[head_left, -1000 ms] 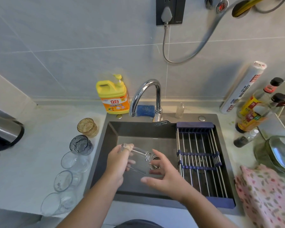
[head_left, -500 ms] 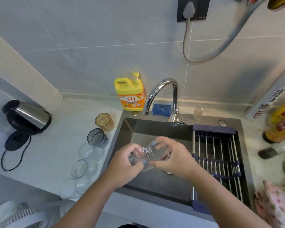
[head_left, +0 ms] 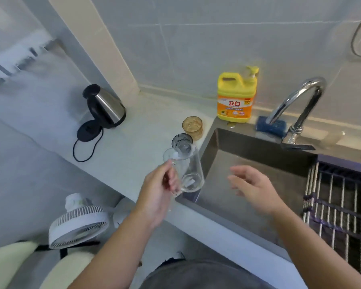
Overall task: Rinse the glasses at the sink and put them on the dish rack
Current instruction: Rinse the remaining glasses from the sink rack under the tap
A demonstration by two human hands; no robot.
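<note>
The left hand [head_left: 156, 197] grips 1 clear glass [head_left: 188, 170], tilted, over the sink's [head_left: 248, 147] left front corner beside the desk [head_left: 133, 142]. The right hand [head_left: 252, 184] hangs released above the basin. Rinsing seems in hand: next it needs the faucet [head_left: 296, 97], then the dish rack [head_left: 342, 195].

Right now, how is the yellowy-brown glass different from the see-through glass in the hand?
The amber glass is tinted and looks patterned; the clear glass is colourless and smooth. The amber glass stands upright on the counter; the clear glass is tilted, held by the left hand. Both are drinking glasses; neither is on the dish rack.
</note>
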